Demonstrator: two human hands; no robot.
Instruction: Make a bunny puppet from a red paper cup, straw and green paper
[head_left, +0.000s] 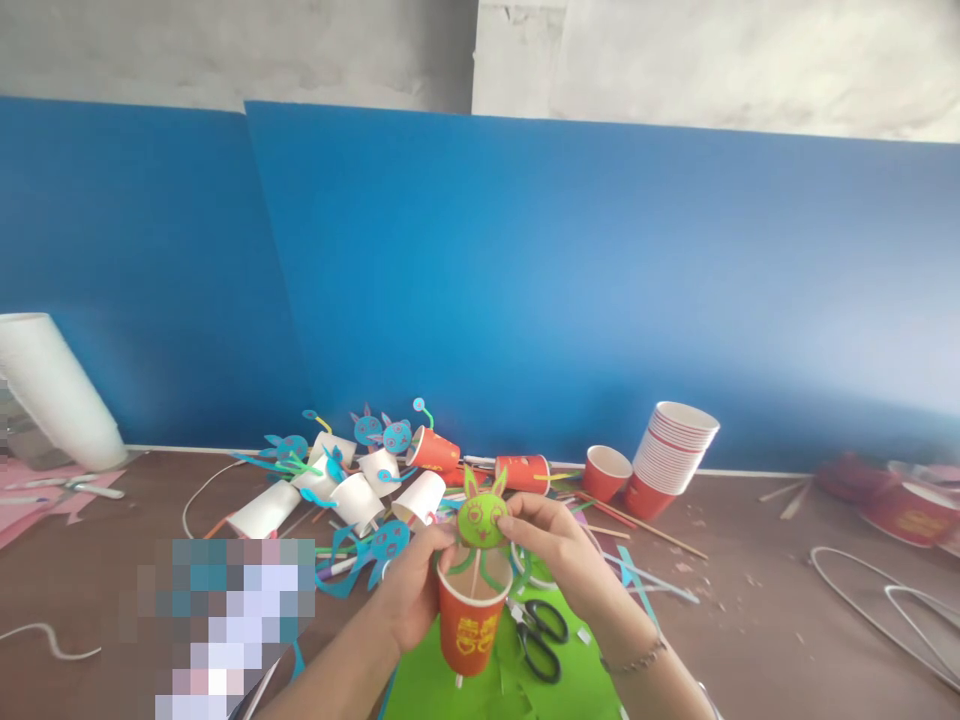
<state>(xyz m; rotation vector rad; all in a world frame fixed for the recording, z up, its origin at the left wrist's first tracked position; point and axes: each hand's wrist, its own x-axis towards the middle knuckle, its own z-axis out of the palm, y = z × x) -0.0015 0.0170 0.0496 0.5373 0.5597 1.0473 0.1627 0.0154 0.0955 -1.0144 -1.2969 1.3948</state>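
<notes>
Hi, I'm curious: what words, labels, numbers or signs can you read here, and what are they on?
"囍" (double happiness), in gold with heart shapes at the bottom: on the held red paper cup, in the left hand.
Gold marks, too small to read: on the lying red cup behind the green rabbit face.
Gold mark, too blurred to read: on the far-right red cup.
I can make out no numbers or brands.

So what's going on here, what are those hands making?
A person's left hand holds a red paper cup with gold markings, while the right hand pinches a green paper rabbit head just above its rim. A thin stick runs from the head into the cup. Black-handled scissors lie beside it on green paper. White paper cups lie jumbled behind.
</notes>
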